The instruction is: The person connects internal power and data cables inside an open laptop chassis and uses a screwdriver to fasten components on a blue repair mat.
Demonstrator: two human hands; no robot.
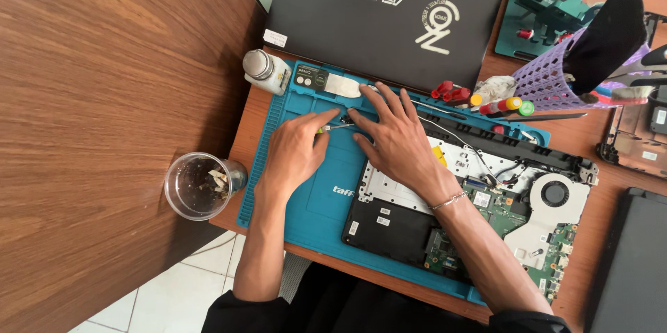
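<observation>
Right now, step: a small part is being worked at the opened laptop's (479, 201) top-left corner.
Left hand (295, 152): pinching a slim screwdriver (333, 127), tip lying on the blue mat (313, 201).
Right hand (399, 138): fingers spread, pressing flat.
Next move: probably calling for steady tip alignment.

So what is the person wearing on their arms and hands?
Both arms are bare almost to the top, with dark sleeves only at the picture's bottom edge. The right hand has a thin silvery chain bracelet on its wrist. The left hand wears nothing: no gloves, rings or watch show.
</observation>
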